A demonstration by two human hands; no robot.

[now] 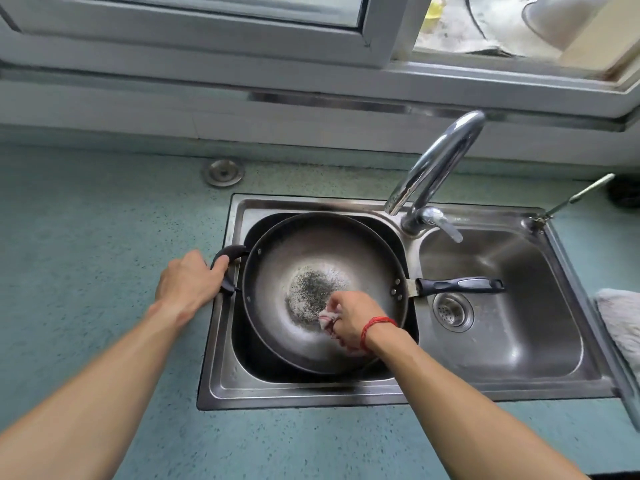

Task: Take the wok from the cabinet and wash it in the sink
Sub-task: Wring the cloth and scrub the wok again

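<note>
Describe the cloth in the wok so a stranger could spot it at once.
Find the steel double sink in the blue-green counter; the wok sits in its left basin. Inside it, the right hand, red string at the wrist, holds a small crumpled pinkish cloth beside the dark speckled patch, unlike the bigger pale towel lying right of the sink.

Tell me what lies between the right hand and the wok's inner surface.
A crumpled pinkish cloth, gripped by the right hand and held against the wok beside its speckled patch. The head view shows it.
</note>
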